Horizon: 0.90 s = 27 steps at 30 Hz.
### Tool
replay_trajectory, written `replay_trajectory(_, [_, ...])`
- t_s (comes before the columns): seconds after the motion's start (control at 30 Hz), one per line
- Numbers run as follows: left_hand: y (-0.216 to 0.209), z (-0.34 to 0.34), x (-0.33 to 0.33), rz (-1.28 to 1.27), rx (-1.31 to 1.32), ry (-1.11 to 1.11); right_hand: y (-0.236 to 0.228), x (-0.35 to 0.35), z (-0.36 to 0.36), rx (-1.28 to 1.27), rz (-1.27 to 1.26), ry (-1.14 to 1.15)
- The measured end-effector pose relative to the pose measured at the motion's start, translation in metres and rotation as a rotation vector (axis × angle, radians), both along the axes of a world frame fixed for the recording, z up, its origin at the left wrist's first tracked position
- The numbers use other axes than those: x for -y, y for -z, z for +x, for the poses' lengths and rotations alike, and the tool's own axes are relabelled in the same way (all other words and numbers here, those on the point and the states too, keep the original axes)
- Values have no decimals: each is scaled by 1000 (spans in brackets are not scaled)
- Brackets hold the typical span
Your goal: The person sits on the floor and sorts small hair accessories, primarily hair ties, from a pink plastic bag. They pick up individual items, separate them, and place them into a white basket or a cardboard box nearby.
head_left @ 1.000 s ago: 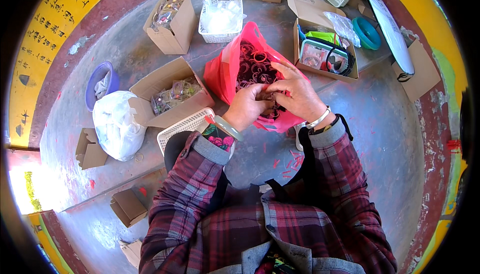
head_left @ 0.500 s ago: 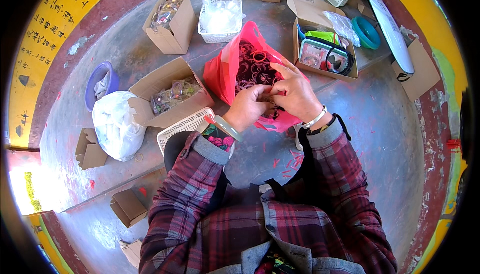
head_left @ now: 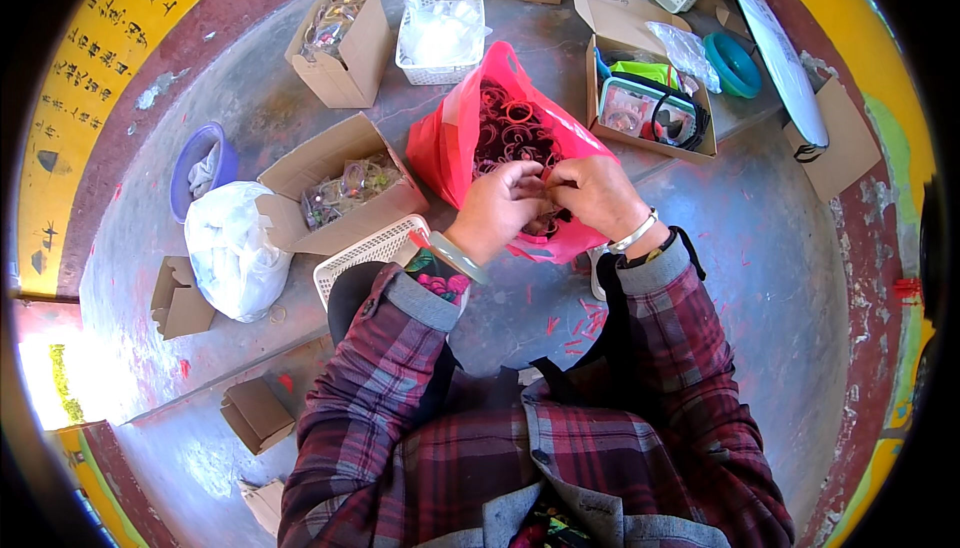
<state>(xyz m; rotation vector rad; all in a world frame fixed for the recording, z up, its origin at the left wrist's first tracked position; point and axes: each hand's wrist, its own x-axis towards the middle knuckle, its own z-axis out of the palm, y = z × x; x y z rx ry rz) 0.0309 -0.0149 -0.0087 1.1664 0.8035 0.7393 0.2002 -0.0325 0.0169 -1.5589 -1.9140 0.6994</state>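
Note:
A red plastic bag stands wide-mouthed in front of me. Inside lie many thin rings in dark, pink and red tones. Over the bag's near side my left hand has its fingers curled and pinched. My right hand meets it there, thumb and fingers pressed together. Whatever sits between the fingertips is too small and too hidden to name. Close to my left wrist is a white perforated basket, partly covered by my sleeve and holding something green and pink.
Left of the bag is an open carton of small packets, beside a white plastic sack and a purple basin. Farther off are another filled carton and a white basket. A carton of goods stands right, near a teal basin.
My right hand's raised fingers have folded down toward the left hand. The left fingers have shifted slightly, and both hands stay over the bag.

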Motion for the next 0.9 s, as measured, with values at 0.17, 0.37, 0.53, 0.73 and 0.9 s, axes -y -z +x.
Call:
replay_trajectory(0.17, [-8, -17, -17, 264, 26, -400, -2, -6, 6, -214, 35, 220])
replay_trajectory(0.37, [0, -12, -12, -260, 680, -239, -2, -11, 1, -949, -143, 409])
replay_trajectory(0.53, [-2, 2, 0, -372, 808, -211, 2, -9, -17, -1115, -144, 481])
replay_trajectory(0.73, [8, 7, -7, -273, 862, -333, 6, -5, -34, -997, -228, 437])
replay_trajectory(0.9, [6, 1, -12, -334, 804, -335, 18, -9, -29, -905, -106, 388])
